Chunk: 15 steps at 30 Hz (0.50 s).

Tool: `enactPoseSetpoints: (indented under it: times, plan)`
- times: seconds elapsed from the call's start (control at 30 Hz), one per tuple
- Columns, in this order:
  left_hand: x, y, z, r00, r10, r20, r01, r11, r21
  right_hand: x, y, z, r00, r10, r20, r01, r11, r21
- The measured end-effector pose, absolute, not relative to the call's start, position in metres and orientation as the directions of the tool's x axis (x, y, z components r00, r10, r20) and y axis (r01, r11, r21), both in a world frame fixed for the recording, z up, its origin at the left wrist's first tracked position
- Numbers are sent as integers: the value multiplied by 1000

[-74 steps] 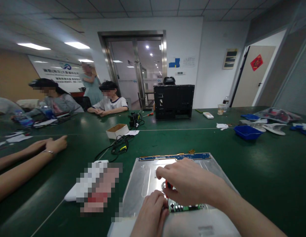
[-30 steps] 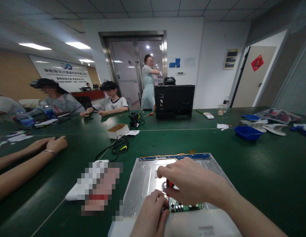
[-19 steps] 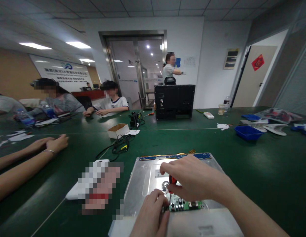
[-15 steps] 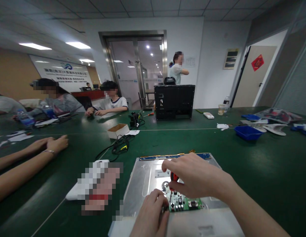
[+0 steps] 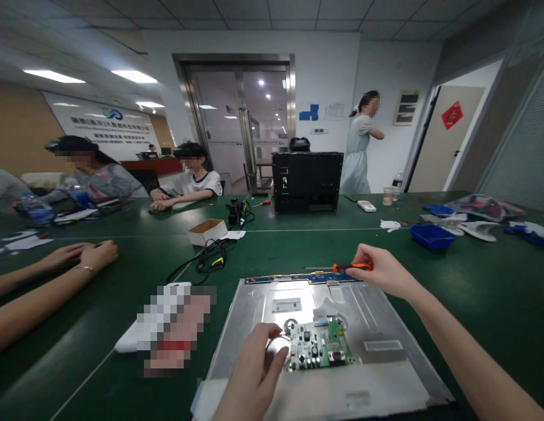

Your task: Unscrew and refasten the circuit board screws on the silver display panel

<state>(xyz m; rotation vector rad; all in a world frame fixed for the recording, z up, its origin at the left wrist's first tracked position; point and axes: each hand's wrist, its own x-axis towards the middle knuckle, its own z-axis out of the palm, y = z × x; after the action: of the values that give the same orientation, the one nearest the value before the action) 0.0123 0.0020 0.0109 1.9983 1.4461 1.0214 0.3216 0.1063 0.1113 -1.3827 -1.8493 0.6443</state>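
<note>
Pinched in my right hand (image 5: pixel 384 272) is a screwdriver (image 5: pixel 353 267) with an orange and black handle. It lies nearly level, its thin shaft pointing left, over the far edge of a silver display panel (image 5: pixel 377 316). A long blue circuit strip (image 5: pixel 276 279) runs along that edge. My left hand (image 5: pixel 257 365) rests over the panel at the left side of a green circuit board (image 5: pixel 320 345), thumb and forefinger curved but apart. Whether its fingertips touch the board I cannot tell. The board lies flat on the middle of the panel.
Left of the panel lie a white device (image 5: pixel 144 327), black cables (image 5: pixel 208 257) and a small open box (image 5: pixel 207 233). A black casing (image 5: pixel 307 181) stands upright at the back. A blue tray (image 5: pixel 433 237) sits to the right. A co-worker's forearms (image 5: pixel 48 292) rest on the left.
My right hand has lifted the screwdriver off the board, moved it away to the far right edge and turned it level. My left hand's fingers have spread. The standing person has moved right.
</note>
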Motion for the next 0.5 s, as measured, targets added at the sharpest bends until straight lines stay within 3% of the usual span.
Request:
enactPoseSetpoints:
  times: [0.07, 0.2, 0.5]
  plan:
    - [5, 10, 18, 223, 920, 321, 645, -386, 660, 336, 110, 88, -79, 985, 153, 475, 172, -863]
    - [-2, 38, 37, 349, 897, 272, 703, -442, 557, 351, 109, 59, -30, 998, 57, 397, 64, -916]
    - [39, 112, 48, 416, 907, 64, 820, -404, 404, 346, 110, 41, 4, 999, 47, 286, 44, -957]
